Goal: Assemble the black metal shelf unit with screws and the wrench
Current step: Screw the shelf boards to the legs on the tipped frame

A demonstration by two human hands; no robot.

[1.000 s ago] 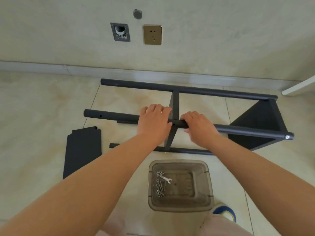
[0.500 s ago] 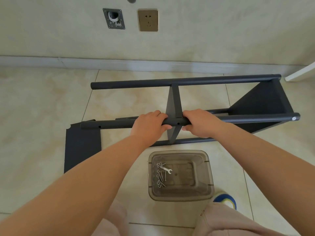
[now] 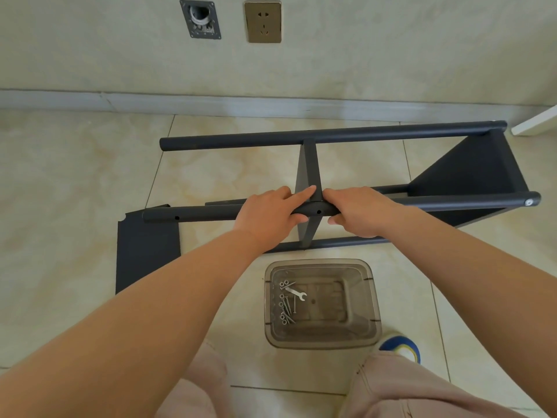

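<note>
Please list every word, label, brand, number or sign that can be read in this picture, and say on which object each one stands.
No readable text anywhere.
Black metal shelf frame: no label or print.
Clear plastic bin holding the silver screws and small silver wrench: no markings legible.
Brass-coloured wall socket: only plug holes, no lettering.
Blue and yellow shoe: nothing readable.

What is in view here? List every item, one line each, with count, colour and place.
shelf frame: one, black, lying on its side on the floor
loose shelf panel: one, black, flat on the floor, left
container: one, clear grey, floor, nearest the person
wrench: one, silver, inside the container
screws: several, silver, inside the container, left side
socket: one, bronze, on the wall
wall plate: one, grey, left of the socket
left hand: grips the near tube
right hand: grips the same tube
</note>
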